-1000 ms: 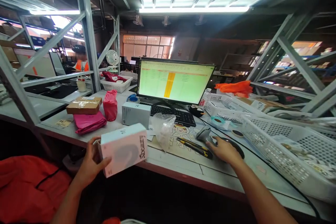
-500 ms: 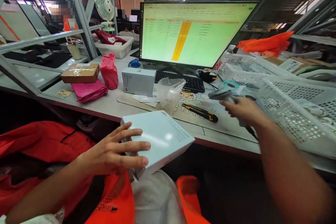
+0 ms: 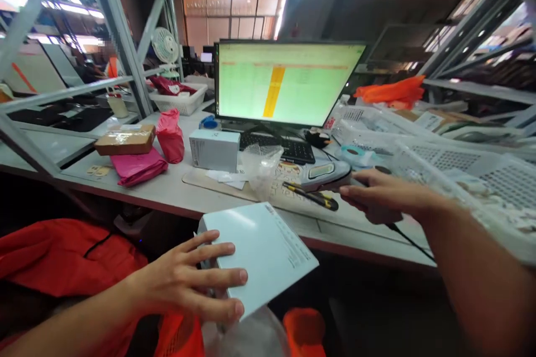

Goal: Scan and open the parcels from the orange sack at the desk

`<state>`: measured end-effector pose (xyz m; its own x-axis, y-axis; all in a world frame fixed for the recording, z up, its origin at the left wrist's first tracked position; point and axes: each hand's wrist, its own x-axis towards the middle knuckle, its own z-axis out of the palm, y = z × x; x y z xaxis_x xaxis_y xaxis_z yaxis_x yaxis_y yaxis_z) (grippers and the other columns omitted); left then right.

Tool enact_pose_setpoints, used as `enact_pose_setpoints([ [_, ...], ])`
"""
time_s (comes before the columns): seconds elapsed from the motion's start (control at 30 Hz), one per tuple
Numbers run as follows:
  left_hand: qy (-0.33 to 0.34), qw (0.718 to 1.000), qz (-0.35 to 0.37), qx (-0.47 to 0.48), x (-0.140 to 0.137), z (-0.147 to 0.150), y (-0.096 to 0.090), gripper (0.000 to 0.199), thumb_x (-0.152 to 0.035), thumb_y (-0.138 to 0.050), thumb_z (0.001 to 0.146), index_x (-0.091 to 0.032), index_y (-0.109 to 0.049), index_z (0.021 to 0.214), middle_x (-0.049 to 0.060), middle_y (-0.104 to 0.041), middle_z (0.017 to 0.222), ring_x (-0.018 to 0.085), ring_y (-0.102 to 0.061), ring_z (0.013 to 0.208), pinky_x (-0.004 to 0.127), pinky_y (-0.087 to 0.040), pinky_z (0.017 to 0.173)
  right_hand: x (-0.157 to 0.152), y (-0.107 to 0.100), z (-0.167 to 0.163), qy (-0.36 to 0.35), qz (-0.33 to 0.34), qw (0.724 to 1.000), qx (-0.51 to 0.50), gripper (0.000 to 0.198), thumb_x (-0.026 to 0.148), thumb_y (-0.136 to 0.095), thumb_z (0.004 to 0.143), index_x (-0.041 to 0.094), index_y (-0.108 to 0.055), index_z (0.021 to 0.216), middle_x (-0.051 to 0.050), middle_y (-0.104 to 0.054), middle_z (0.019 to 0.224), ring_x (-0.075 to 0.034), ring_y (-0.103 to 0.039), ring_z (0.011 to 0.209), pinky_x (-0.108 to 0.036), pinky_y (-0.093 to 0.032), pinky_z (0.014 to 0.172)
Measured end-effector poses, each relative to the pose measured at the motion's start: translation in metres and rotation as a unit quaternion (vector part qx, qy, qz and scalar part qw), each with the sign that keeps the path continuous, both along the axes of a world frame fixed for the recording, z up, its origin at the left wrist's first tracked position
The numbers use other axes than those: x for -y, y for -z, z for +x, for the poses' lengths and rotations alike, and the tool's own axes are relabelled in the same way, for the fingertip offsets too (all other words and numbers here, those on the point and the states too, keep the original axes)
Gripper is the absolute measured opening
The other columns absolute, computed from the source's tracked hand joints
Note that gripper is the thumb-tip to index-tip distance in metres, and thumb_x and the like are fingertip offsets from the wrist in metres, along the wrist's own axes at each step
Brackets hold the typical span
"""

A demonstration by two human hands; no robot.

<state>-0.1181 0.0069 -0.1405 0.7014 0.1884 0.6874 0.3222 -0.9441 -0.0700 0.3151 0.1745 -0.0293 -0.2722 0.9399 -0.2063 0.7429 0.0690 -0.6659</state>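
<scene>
My left hand [image 3: 205,279] grips the left side of a flat white box [image 3: 263,251], its fingers spread over the top face and its thumb out of sight. The box is tilted above my lap, in front of the desk edge, with small print along its right side. My right hand [image 3: 381,195] is wrapped around the handle of a corded barcode scanner [image 3: 329,174]. The scanner's head points left, over a black and yellow utility knife [image 3: 310,196] on the desk. Crumpled clear plastic wrap [image 3: 262,164] lies beyond the box.
A second white box [image 3: 214,150] stands before the monitor [image 3: 288,81] and keyboard [image 3: 297,150]. Pink parcels [image 3: 140,167] and a brown carton [image 3: 125,139] are at the left. White perforated baskets [image 3: 444,162] crowd the right. A person is in the left background.
The scanner has come left and nearer, and its head has turned so that its top shows. The box sits lower in view, still in my left hand. The view has shifted upward.
</scene>
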Motion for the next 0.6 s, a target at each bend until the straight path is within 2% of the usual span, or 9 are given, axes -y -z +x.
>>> enact_pose_setpoints([
  [0.07,-0.013,1.0,0.003,0.009,-0.001,-0.004,0.004,0.039,-0.03,-0.086,0.086,-0.032,-0.066,0.119,-0.004,-0.068,0.143,0.028,-0.044,0.153,0.054,-0.031,0.133,-0.023,0.028,0.013,0.031,0.015,0.994,0.104,0.051,0.069,-0.065,0.086,0.019,-0.068,0.087,-0.008,-0.068,0.072,-0.021,-0.064,0.06,-0.029,-0.047,0.049],
  [0.13,-0.017,1.0,0.004,0.021,-0.002,-0.007,0.009,0.044,-0.032,-0.085,0.087,-0.033,-0.063,0.124,-0.001,-0.07,0.14,0.028,-0.043,0.154,0.054,-0.03,0.133,-0.046,0.058,0.026,0.109,0.092,0.967,0.211,0.046,0.058,-0.059,0.092,0.015,-0.07,0.101,-0.015,-0.074,0.089,-0.029,-0.071,0.079,-0.036,-0.055,0.065],
  [0.23,-0.009,1.0,0.001,0.027,-0.006,-0.009,0.016,0.054,-0.037,-0.085,0.086,-0.036,-0.056,0.132,0.0,-0.074,0.133,0.027,-0.046,0.152,0.053,-0.031,0.132,-0.063,0.091,0.04,0.173,0.151,0.924,0.307,0.045,0.041,-0.06,0.09,0.006,-0.07,0.117,-0.026,-0.073,0.111,-0.04,-0.07,0.108,-0.047,-0.055,0.092],
  [0.3,-0.003,0.999,0.001,0.033,-0.01,-0.009,0.02,0.061,-0.042,-0.086,0.083,-0.04,-0.053,0.134,-0.001,-0.074,0.131,0.027,-0.05,0.149,0.052,-0.032,0.131,-0.059,0.097,0.041,0.184,0.167,0.917,0.312,0.052,0.039,-0.058,0.09,0.005,-0.068,0.127,-0.028,-0.069,0.126,-0.043,-0.063,0.124,-0.051,-0.051,0.105],
  [0.37,0.006,0.999,0.005,0.037,-0.017,-0.007,0.023,0.065,-0.047,-0.087,0.08,-0.044,-0.052,0.134,-0.003,-0.074,0.132,0.027,-0.054,0.146,0.052,-0.03,0.132,-0.043,0.089,0.033,0.174,0.186,0.938,0.236,0.059,0.048,-0.054,0.093,0.009,-0.066,0.135,-0.025,-0.063,0.14,-0.04,-0.057,0.135,-0.047,-0.049,0.111],
  [0.4,0.016,0.999,0.014,0.038,-0.021,-0.005,0.024,0.065,-0.048,-0.087,0.079,-0.046,-0.052,0.134,-0.004,-0.073,0.133,0.027,-0.055,0.145,0.052,-0.029,0.132,-0.03,0.082,0.026,0.142,0.174,0.962,0.156,0.064,0.056,-0.05,0.095,0.012,-0.064,0.139,-0.022,-0.06,0.146,-0.037,-0.055,0.139,-0.045,-0.05,0.111],
  [0.47,0.041,0.998,0.033,0.032,-0.03,0.004,0.022,0.065,-0.05,-0.087,0.077,-0.049,-0.052,0.132,-0.007,-0.072,0.134,0.026,-0.056,0.144,0.052,-0.028,0.133,-0.001,0.067,0.009,0.01,0.071,0.997,-0.043,0.078,0.075,-0.046,0.094,0.018,-0.061,0.146,-0.018,-0.058,0.149,-0.035,-0.057,0.137,-0.044,-0.053,0.108],
  [0.53,0.076,0.996,0.049,0.012,-0.039,0.016,0.017,0.064,-0.054,-0.087,0.075,-0.053,-0.053,0.13,-0.01,-0.071,0.135,0.025,-0.057,0.143,0.05,-0.029,0.133,0.03,0.057,-0.008,-0.128,-0.073,0.973,-0.18,0.093,0.087,-0.052,0.085,0.019,-0.058,0.15,-0.019,-0.062,0.145,-0.035,-0.063,0.129,-0.047,-0.055,0.103],
  [0.6,0.113,0.991,0.064,-0.009,-0.047,0.032,0.008,0.06,-0.057,-0.086,0.076,-0.053,-0.055,0.127,-0.012,-0.069,0.138,0.024,-0.055,0.145,0.047,-0.03,0.133,0.055,0.054,-0.015,-0.171,-0.154,0.95,-0.212,0.102,0.088,-0.066,0.076,0.017,-0.059,0.149,-0.019,-0.067,0.136,-0.035,-0.068,0.119,-0.047,-0.057,0.098],
])
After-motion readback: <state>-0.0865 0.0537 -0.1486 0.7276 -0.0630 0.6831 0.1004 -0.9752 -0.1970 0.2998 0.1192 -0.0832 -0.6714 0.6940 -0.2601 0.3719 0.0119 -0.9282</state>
